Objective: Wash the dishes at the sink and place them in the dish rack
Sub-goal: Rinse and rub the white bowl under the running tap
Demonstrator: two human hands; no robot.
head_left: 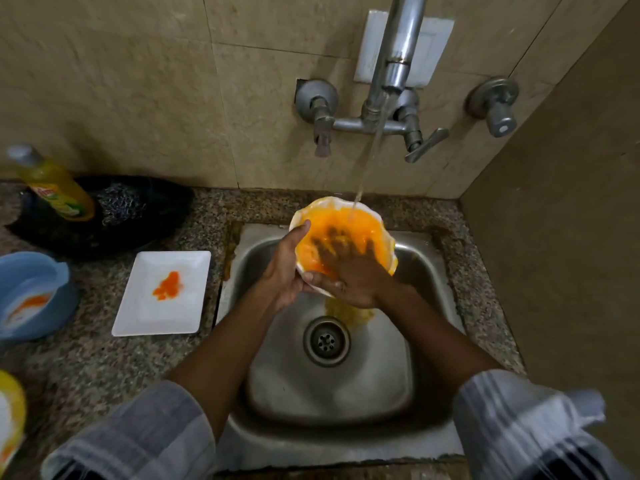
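A white bowl point(349, 216) with a wavy rim, full of orange-tinted water, is held tilted over the steel sink point(388, 386). My left hand point(287, 268) grips its left rim, thumb over the edge. My right hand point(349, 268) lies inside the bowl, fingers spread flat against the orange residue. Water runs from the tap point(394, 64) into the bowl's far side. Orange water trickles down toward the drain point(326, 341).
On the granite counter to the left lie a white square plate point(145, 306) with an orange stain, a blue bowl point(31, 292), a yellow dish soap bottle point(52, 185) and a steel scrubber point(121, 206) on a dark cloth. A yellow-rimmed dish point(10, 417) shows at the left edge.
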